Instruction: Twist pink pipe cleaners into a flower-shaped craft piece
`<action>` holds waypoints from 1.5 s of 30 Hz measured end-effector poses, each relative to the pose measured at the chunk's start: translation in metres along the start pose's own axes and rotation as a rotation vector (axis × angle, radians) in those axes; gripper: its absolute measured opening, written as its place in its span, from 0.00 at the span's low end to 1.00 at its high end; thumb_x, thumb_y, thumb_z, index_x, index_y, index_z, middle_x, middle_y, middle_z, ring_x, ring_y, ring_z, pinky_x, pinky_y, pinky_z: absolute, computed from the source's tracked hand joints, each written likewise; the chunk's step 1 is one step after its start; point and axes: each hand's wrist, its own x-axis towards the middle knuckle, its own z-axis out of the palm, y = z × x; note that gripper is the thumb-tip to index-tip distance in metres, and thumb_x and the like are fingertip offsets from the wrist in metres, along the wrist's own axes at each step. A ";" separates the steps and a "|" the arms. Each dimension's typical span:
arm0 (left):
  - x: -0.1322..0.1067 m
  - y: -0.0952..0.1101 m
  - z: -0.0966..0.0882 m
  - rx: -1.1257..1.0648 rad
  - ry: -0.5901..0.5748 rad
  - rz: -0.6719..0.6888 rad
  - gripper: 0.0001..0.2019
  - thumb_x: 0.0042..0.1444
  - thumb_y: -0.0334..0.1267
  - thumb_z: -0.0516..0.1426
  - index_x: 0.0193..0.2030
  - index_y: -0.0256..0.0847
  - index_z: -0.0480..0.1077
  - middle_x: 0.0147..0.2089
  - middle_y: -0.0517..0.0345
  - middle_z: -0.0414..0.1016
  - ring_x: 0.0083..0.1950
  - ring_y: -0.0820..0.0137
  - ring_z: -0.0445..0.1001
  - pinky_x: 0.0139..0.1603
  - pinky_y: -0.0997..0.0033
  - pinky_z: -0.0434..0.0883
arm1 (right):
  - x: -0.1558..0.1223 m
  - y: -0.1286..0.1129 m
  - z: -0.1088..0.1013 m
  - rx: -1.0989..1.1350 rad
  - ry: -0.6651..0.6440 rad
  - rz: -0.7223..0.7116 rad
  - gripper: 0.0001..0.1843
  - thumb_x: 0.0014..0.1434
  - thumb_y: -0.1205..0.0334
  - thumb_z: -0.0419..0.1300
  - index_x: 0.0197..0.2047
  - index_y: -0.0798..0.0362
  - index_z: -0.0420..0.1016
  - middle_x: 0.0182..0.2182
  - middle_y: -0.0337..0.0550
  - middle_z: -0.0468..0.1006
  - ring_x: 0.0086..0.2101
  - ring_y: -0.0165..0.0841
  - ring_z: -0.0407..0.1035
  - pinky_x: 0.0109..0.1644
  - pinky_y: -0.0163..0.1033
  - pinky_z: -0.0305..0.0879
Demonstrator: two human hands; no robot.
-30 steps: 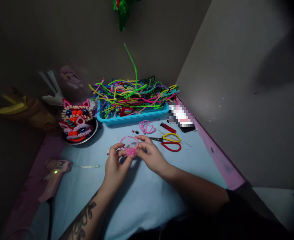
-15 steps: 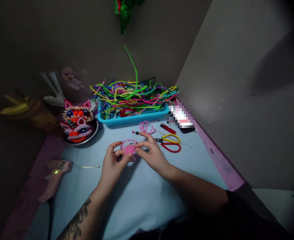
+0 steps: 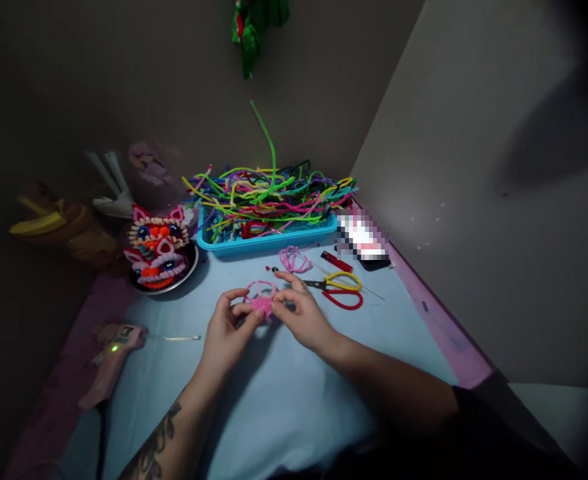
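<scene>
Between my two hands is a pink pipe-cleaner piece (image 3: 262, 304), with a dense round middle and open loops at its far side. My left hand (image 3: 231, 321) pinches its left and near edge between thumb and fingers. On the other side, my right hand (image 3: 301, 312) grips the right edge with thumb and fingertips, its index finger raised. Just beyond the hands lies a loose pink pipe-cleaner coil (image 3: 295, 259). Scissors (image 3: 343, 291) with one yellow and one red handle rest to the right of my right hand.
A blue tray (image 3: 269, 247) heaped with coloured pipe cleaners stands at the back. To the left are a bowl (image 3: 174, 283) with two lion-head figures and a pink glue gun (image 3: 117, 357). A red cutter (image 3: 337, 261) and a phone (image 3: 374, 262) lie right.
The pink piece has tilted between my fingers, so its open loops show more at the far side. Both hands keep their hold. The whole view has shifted slightly.
</scene>
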 end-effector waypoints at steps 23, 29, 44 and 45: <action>-0.003 0.006 0.001 -0.082 0.138 -0.020 0.24 0.41 0.44 0.71 0.42 0.42 0.65 0.26 0.64 0.79 0.29 0.72 0.74 0.36 0.72 0.66 | -0.001 0.002 0.001 0.128 -0.012 0.001 0.08 0.57 0.54 0.64 0.38 0.48 0.78 0.59 0.49 0.68 0.61 0.42 0.63 0.64 0.49 0.58; 0.004 0.008 -0.010 -0.193 0.255 -0.002 0.25 0.41 0.45 0.71 0.44 0.43 0.67 0.26 0.65 0.78 0.29 0.74 0.74 0.34 0.75 0.65 | 0.033 -0.005 -0.034 0.036 0.140 -0.074 0.08 0.59 0.58 0.59 0.38 0.49 0.77 0.40 0.45 0.79 0.42 0.38 0.73 0.46 0.43 0.69; 0.004 0.009 -0.013 -0.224 0.223 0.087 0.28 0.42 0.46 0.71 0.49 0.41 0.69 0.29 0.64 0.78 0.34 0.72 0.76 0.41 0.72 0.68 | 0.203 -0.018 -0.051 -0.501 -0.441 -0.093 0.05 0.44 0.66 0.69 0.21 0.50 0.78 0.19 0.34 0.78 0.23 0.29 0.67 0.32 0.34 0.62; 0.003 0.009 -0.013 -0.226 0.214 0.094 0.29 0.42 0.46 0.71 0.50 0.41 0.69 0.29 0.63 0.78 0.34 0.72 0.76 0.41 0.72 0.68 | 0.201 -0.019 -0.053 -0.481 -0.428 -0.096 0.05 0.43 0.67 0.69 0.20 0.51 0.77 0.18 0.33 0.76 0.22 0.28 0.65 0.31 0.33 0.61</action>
